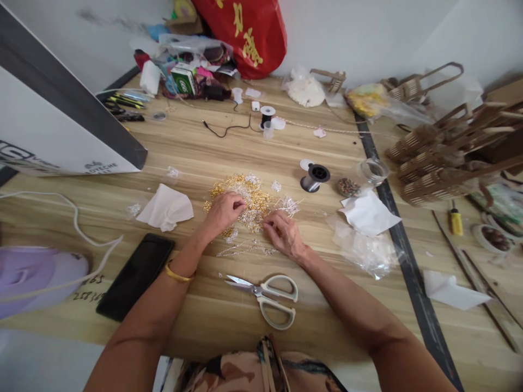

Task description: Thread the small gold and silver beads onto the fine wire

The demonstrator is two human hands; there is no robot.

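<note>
A loose pile of small gold and silver pieces point(255, 204) lies on the wooden table. My left hand point(226, 210) rests at the pile's left side, fingers curled together; what they pinch, if anything, is too small to make out. At the lower right edge of the pile is my right hand point(284, 234), its fingers bent and closed, with their contents hidden. Thin silver strips point(289, 205) lie just beyond it. Below the hands a fine silver chain point(241, 249) is spread out. White-handled scissors point(261, 294) lie nearer my body, blades slightly apart, pointing left.
A black phone point(137, 275) and white paper point(166, 208) are at the left. A wire spool point(315, 177), a glass jar point(373, 172), a paper sheet point(370, 213) and plastic bags point(368, 250) stand or lie at the right. A large box point(69, 109) rises at the upper left.
</note>
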